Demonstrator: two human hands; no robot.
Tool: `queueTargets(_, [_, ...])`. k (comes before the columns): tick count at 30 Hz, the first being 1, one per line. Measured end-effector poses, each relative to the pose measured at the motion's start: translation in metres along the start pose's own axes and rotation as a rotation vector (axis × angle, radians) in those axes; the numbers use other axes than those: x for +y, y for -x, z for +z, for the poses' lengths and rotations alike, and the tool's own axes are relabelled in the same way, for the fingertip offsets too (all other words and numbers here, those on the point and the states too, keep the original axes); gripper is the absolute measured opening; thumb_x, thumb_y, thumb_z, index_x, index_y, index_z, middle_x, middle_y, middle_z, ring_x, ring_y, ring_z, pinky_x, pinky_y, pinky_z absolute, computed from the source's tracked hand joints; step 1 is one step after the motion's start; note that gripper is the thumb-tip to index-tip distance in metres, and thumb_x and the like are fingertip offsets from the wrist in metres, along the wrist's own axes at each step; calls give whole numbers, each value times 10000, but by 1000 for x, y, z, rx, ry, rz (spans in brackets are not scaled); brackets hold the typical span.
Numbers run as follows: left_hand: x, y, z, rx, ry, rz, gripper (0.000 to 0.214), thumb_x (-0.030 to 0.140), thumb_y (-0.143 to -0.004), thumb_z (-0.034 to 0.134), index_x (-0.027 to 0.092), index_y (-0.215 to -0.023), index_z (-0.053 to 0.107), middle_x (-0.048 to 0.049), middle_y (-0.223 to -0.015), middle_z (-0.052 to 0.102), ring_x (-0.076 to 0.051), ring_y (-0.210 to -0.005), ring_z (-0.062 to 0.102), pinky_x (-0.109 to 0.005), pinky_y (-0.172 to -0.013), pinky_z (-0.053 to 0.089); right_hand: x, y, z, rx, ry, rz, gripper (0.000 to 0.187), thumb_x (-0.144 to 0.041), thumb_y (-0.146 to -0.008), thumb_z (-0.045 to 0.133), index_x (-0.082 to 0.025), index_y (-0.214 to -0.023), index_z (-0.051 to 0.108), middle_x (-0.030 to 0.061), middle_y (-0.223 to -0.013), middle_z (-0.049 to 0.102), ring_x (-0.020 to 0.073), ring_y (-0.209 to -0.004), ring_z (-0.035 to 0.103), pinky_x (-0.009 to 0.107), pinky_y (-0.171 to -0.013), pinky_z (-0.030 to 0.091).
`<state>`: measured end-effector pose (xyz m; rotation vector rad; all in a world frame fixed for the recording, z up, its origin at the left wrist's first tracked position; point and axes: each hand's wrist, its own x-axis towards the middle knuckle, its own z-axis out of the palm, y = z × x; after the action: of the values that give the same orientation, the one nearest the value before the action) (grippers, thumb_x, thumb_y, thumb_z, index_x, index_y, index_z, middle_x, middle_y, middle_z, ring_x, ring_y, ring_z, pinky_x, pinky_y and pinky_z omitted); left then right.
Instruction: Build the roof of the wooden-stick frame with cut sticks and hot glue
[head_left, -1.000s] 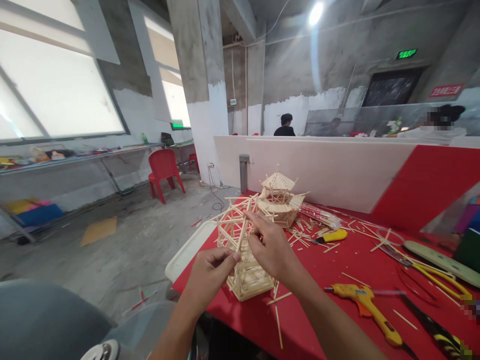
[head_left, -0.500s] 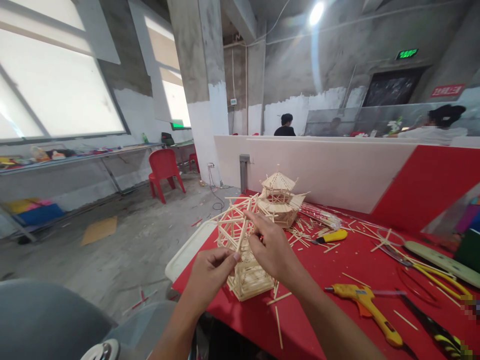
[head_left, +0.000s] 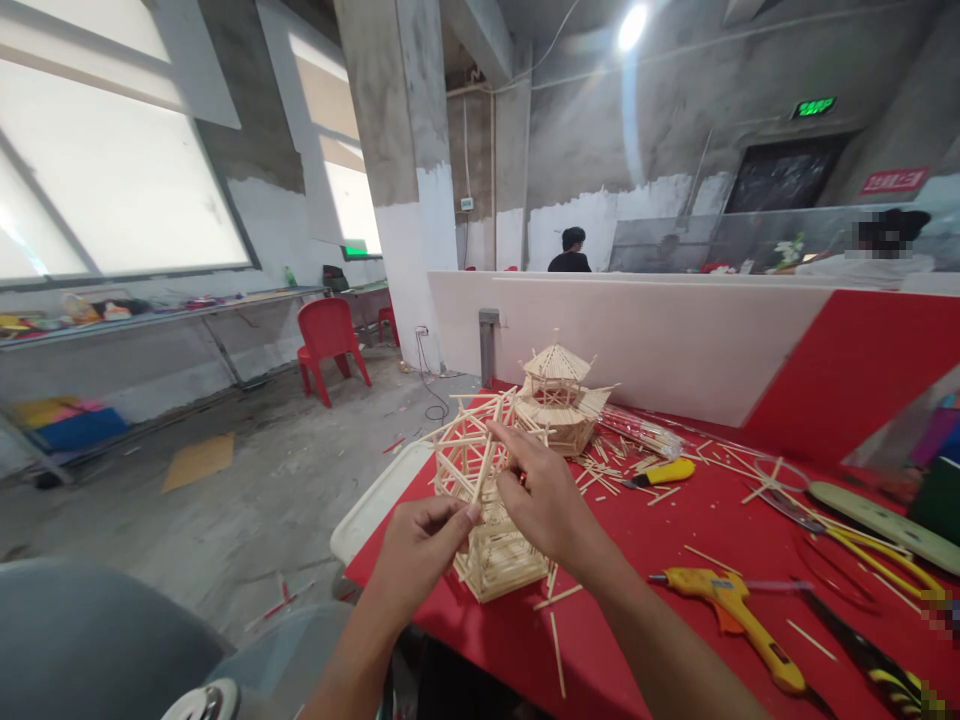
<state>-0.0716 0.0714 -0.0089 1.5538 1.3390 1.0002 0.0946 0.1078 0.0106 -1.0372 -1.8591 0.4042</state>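
The left hand (head_left: pixel 421 548) slants up from the lower left, its grip pinched on the lower end of a stick (head_left: pixel 485 473). The lattice frame (head_left: pixel 517 578) stands on the red worktop (head_left: pixel 615 650) just beyond, partly covered by both hands. The right hand (head_left: pixel 549 495) extends its forefinger to the stick's upper part; curled fingers hide whether that grip holds anything.

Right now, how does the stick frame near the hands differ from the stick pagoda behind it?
The stick frame has the left hand and the right hand at it; the stick pagoda stands farther back. The stick frame is open and jagged at the top; the stick pagoda has close-laid, sloping roofs. Both are pale and built from thin sticks.
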Motion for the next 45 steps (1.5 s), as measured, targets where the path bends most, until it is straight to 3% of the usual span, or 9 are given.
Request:
queueTargets(5, [-1, 0, 0, 10, -1, 5, 420, 498, -790, 597, 147, -562, 569, 42, -475, 434, -79, -455, 373, -219, -478, 285, 0, 1, 0, 3, -14, -11, 650, -47, -752, 420, -228, -1367, 524, 86, -1187, 645, 221, -1164, 558, 411, -1022, 432])
queueTargets(20, [0, 1, 0, 25, 12, 13, 425, 505, -784, 607, 152, -551, 569, 44, -465, 438, -79, -456, 368, -216, -477, 284, 3, 2, 1, -24, 3, 8, 635, -52, -764, 412, -189, -1378, 504, 108, -1228, 622, 219, -1164, 551, 410, -1016, 430])
queueTargets(29, [-1, 1, 0, 30, 3, 18, 451, 528, -766, 633, 153, -530, 551, 44, -468, 437, -80, -459, 368, -218, -479, 278, 4, 4, 0, -11, -13, 2, 668, -46, -750, 414, -218, -1390, 492, 100, -1262, 612, 215, -1124, 570, 407, -981, 451])
queueTargets(37, [-8, 7, -4, 29, 5, -26, 460, 565, -751, 641, 145, -568, 594, 51, -449, 427, -78, -448, 351, -212, -472, 269, 0, 14, -6, 9, -43, 23, 721, -51, -747, 432, -258, -1438, 417, 87, -1301, 600, 185, -931, 620, 365, -854, 503])
queueTargets(42, [-33, 21, -10, 100, 33, -85, 448, 548, -727, 683, 140, -562, 603, 37, -491, 471, -82, -468, 399, -206, -477, 313, 17, 48, -28, 181, -157, 238, 554, -176, -833, 472, -281, -1377, 487, 62, -1201, 647, 149, -760, 596, 303, -705, 515])
queueTargets(45, [-64, 34, -5, 272, 117, -140, 382, 523, -696, 727, 144, -739, 701, 2, -616, 600, -119, -569, 508, -208, -521, 393, 52, 78, -35, 393, -225, 425, 507, -277, -842, 500, -258, -1349, 504, 75, -1168, 643, 158, -775, 584, 297, -672, 509])
